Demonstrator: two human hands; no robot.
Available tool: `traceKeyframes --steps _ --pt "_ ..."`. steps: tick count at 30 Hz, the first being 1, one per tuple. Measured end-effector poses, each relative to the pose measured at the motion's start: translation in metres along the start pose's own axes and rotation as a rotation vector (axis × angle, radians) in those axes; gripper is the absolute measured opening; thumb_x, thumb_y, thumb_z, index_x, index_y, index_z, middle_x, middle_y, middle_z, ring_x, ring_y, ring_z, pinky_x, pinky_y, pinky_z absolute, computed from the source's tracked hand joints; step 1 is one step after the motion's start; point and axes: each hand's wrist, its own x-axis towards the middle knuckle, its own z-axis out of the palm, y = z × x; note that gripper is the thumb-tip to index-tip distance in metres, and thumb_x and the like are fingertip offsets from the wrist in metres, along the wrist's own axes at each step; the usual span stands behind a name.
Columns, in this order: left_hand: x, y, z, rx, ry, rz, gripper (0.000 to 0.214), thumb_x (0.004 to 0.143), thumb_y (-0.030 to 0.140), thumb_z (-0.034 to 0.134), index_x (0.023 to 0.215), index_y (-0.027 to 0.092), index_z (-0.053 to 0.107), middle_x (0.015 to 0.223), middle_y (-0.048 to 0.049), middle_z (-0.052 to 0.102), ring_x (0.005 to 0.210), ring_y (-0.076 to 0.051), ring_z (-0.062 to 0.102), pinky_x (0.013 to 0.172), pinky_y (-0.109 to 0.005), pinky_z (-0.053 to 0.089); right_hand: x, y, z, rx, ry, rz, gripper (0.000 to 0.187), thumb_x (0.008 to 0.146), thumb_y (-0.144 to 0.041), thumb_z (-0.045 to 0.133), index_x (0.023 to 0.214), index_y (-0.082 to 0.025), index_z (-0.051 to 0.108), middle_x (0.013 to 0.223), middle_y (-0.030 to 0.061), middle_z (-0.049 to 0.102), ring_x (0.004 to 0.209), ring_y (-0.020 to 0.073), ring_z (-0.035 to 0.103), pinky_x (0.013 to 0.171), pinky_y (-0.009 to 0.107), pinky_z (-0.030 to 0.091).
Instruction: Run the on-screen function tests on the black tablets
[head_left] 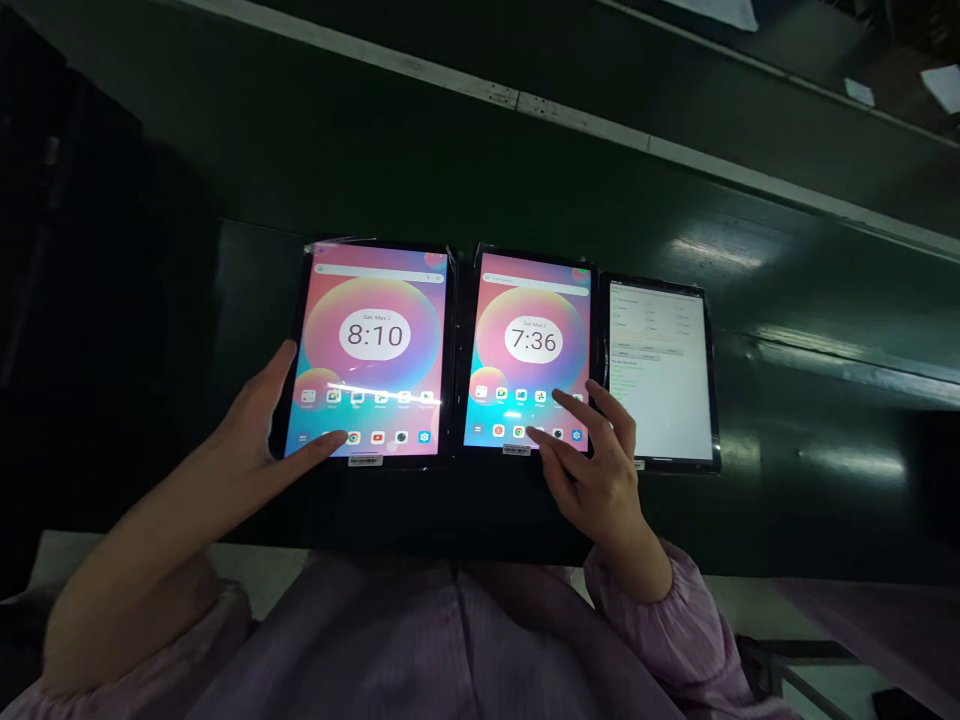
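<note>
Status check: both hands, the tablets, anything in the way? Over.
Left hand at left tablet, thumb over it. Right hand over middle tablet, contact unclear. Right tablet lit, one corner behind that hand.

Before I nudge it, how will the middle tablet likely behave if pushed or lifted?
The middle tablet is a thin-looking flat slab, so it's probably stiff and unlikely to roll. Its glossy, light-reflecting screen may be slippery and fragile.

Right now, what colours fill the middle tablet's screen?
The screen is mostly pink, purple and blue, best seen in the head view.
</note>
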Motion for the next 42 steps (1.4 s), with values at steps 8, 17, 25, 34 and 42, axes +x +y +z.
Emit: traceKeyframes --steps 8,17,25,34,42 --pt "0.002 -0.001 0.001 -0.005 0.007 0.024 0.147 0.052 0.091 0.069 0.175 0.029 0.018 0.183 -0.0079 0.02 0.156 -0.059 0.034 0.093 -0.068 0.062 -0.005 0.0 0.007 0.005 0.036 0.088 0.019 0.099 -0.015 0.067 0.107 -0.023 0.081 0.137 0.0105 0.072 0.146 0.0357 0.055 0.107 0.056 0.062" --pt "0.005 -0.021 0.013 0.083 0.089 0.295 0.136 0.062 0.09 0.069 0.171 0.02 0.026 0.174 -0.0208 0.035 0.159 -0.054 0.033 0.118 -0.076 0.042 -0.002 -0.003 0.005 0.045 0.053 0.098 0.021 0.1 -0.014 0.064 0.108 -0.023 0.081 0.133 0.0112 0.073 0.142 0.0359 0.059 0.105 0.058 0.064" --pt "0.015 -0.013 0.025 0.093 0.224 0.333 0.128 0.068 0.08 0.073 0.17 0.017 0.028 0.172 -0.0242 0.037 0.163 -0.051 0.027 0.124 -0.077 0.033 0.003 -0.002 0.006 0.097 0.136 0.108 0.024 0.1 -0.011 0.062 0.11 -0.023 0.08 0.133 0.0108 0.072 0.14 0.0342 0.06 0.107 0.055 0.061" --pt "0.016 0.01 0.024 0.039 0.209 0.207 0.124 0.072 0.073 0.072 0.17 0.013 0.025 0.178 -0.0267 0.022 0.164 -0.053 0.022 0.118 -0.08 0.04 0.021 -0.014 0.02 0.092 0.068 0.14 0.023 0.101 -0.015 0.06 0.116 -0.023 0.076 0.142 0.0124 0.066 0.149 0.0369 0.05 0.114 0.064 0.055" --pt "0.012 0.015 0.022 -0.145 0.223 0.174 0.145 0.057 0.076 0.077 0.172 0.013 0.015 0.18 -0.0269 0.013 0.165 -0.053 0.017 0.122 -0.076 0.035 0.028 -0.018 0.025 0.059 0.025 0.105 0.021 0.104 -0.019 0.058 0.118 -0.023 0.074 0.145 0.0133 0.064 0.153 0.0364 0.047 0.116 0.064 0.054"
